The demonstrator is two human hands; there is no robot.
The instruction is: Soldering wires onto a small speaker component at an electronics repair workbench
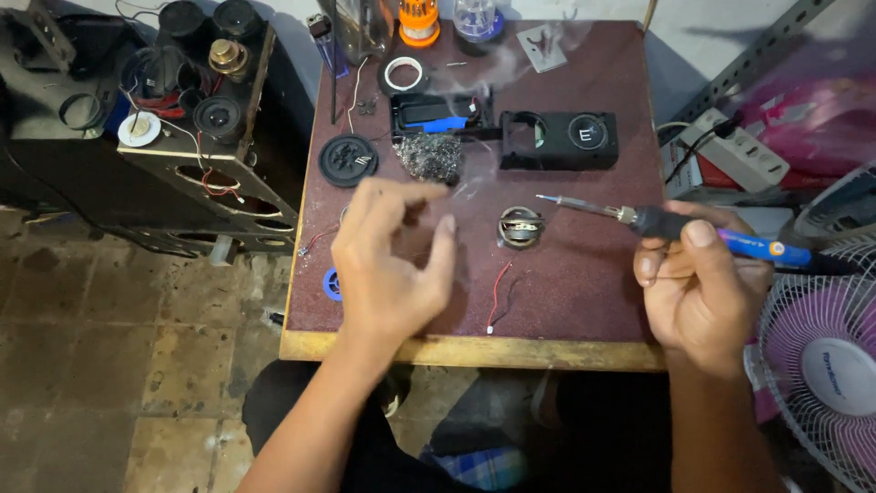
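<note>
- soldering iron (703, 233): blue handle, black collar
- surface (584, 274): maroon top, tan edge
- speaker case (558, 140): black
- fan (821, 356): pink blades, white grille
- wire (495, 297): red
- floor (128, 365): brown tiles

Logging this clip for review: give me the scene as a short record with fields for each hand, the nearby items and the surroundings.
Right hand: grips a blue-handled soldering iron, tip pointing left.
Left hand: raised over the table, fingers curled, holding nothing I can make out.
Between the hands: small round speaker driver; loose red and black wire.
Farther back: black speaker casing, wire wool pad, black round disc.
Surface: maroon-topped wooden table.
Surroundings: pink fan at right.
</note>
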